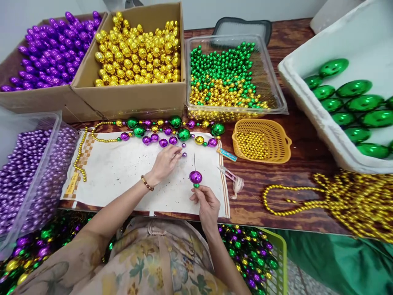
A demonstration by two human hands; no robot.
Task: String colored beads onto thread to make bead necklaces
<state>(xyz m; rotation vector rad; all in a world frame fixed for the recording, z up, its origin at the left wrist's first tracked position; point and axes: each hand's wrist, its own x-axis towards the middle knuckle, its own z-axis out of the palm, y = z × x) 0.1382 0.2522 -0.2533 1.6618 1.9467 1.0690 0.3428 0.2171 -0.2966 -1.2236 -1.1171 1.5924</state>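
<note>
Our bare arms and floral top

We wear a beaded bracelet (147, 183) on our left wrist, and a loose beige top (147, 262) printed with teal and yellow flowers.

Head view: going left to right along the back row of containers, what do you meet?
Box of purple beads → box of gold beads → clear tray of green and gold beads → white tray of large green ornaments.

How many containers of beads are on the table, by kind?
Cardboard boxes: 2
Clear plastic trays: 2
White foam tray: 1
Yellow basket: 1
Total: 6
</note>
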